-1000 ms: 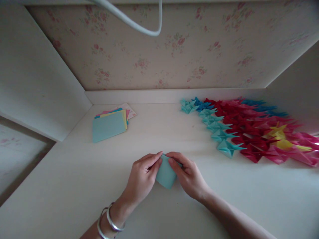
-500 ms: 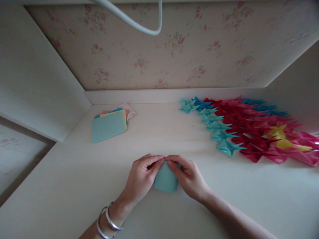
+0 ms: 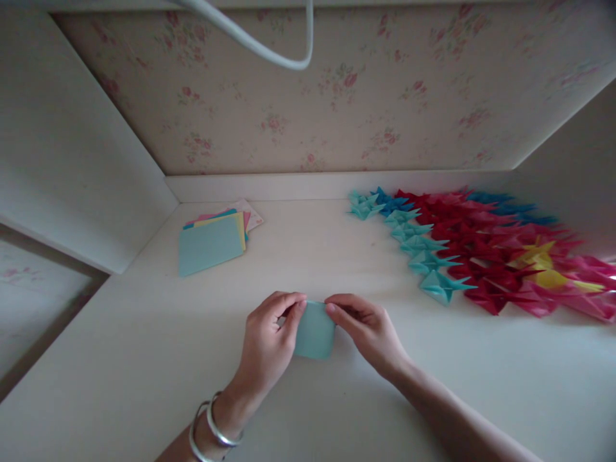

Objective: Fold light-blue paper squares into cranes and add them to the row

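Note:
A light teal piece of folded paper (image 3: pixel 315 332) hangs between my hands above the front middle of the white desk. My left hand (image 3: pixel 270 333) pinches its upper left corner between thumb and forefinger. At the upper right corner, my right hand (image 3: pixel 368 330) holds it in the same kind of pinch. The paper's top edge runs straight from one set of fingertips to the other. Its lower right corner looks rounded. Two silver bangles (image 3: pixel 219 423) circle my left wrist.
At the back left lies a stack of coloured paper sheets (image 3: pixel 212 244), teal on top. Rows of folded paper cranes (image 3: pixel 481 250) in teal, blue, red, pink and yellow fill the right side. A white cable (image 3: pixel 260 48) loops down before the flowered wall (image 3: pixel 308 115).
My hands have moved apart along the paper's top edge, the left one going left. The paper has shifted slightly up and left, showing more of its top edge.

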A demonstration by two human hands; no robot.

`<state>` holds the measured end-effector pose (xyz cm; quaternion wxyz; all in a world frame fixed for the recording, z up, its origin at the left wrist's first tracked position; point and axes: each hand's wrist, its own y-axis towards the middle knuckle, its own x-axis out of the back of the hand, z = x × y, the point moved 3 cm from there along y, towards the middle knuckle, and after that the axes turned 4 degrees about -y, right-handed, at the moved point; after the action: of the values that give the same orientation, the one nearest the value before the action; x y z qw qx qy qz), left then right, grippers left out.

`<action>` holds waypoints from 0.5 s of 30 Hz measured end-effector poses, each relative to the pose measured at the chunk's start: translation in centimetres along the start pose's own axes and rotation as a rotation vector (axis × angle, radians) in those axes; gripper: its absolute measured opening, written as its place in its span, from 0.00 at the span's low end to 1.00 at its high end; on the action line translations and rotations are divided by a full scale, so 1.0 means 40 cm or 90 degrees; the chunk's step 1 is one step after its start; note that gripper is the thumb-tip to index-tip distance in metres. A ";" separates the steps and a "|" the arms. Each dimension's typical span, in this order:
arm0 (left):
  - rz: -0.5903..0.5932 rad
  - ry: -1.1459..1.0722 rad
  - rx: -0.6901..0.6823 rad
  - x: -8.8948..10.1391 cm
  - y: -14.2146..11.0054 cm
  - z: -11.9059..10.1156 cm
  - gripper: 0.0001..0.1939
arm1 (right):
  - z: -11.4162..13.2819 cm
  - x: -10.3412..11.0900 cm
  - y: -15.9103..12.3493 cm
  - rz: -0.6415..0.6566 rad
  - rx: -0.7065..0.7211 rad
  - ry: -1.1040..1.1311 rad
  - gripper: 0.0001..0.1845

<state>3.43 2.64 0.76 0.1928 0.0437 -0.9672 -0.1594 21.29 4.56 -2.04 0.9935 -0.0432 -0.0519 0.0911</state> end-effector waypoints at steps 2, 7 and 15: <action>0.003 0.011 -0.029 -0.001 -0.001 -0.003 0.06 | 0.001 -0.004 -0.003 0.018 0.010 0.002 0.12; -0.009 0.039 -0.081 0.001 -0.004 -0.013 0.06 | 0.011 -0.009 -0.006 0.027 0.066 0.017 0.09; -0.019 0.045 -0.130 0.000 -0.006 -0.025 0.06 | 0.013 -0.007 -0.014 0.010 0.065 0.008 0.08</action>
<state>3.81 2.12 1.56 0.2281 0.0440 -0.9377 -0.2582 21.07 4.00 -1.50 0.9940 0.0064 -0.0403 0.1010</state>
